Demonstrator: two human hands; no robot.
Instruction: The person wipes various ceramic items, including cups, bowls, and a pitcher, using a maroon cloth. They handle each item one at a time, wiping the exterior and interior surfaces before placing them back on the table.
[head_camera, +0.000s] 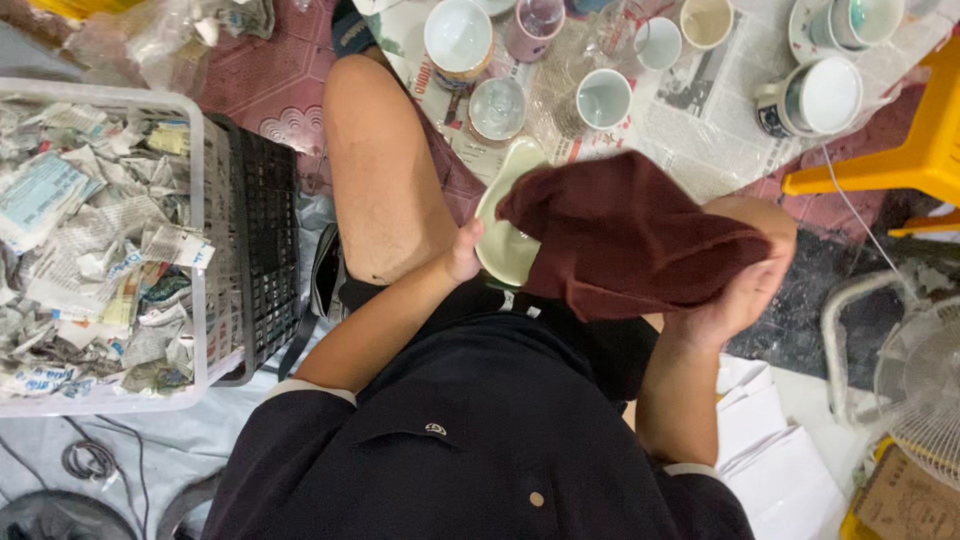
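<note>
Wiping of a pale green glazed ceramic dish (503, 238) with a dark maroon cloth (622, 235), done over the lap, above a floor spread with newspaper (700, 110). Left hand (463, 252) closed on the dish's near edge, thumb on the rim, fingers hidden behind the dish and apparently curled under it. Right hand (735, 295) bunched into the cloth, fingers wrapped in the folds and clenched on the fabric; fingertips not visible. Dish tilted, hollow side toward the cloth, right half covered by it. Best done, by judgement, with firm support from below on the left, since glazed ware tends to slip when pushed sideways; pressure from the cloth side answered by the left fingers rather than by the thumb alone. Worth turning the dish in small steps inside the left grip so that the hidden half comes under the cloth. Beyond the fingers, white and pale ceramic cups (604, 98) standing on the newspaper; left of the left hand, a white plastic basket (198, 250) full of crumpled paper, with a black crate (262, 240) beside it.
</note>
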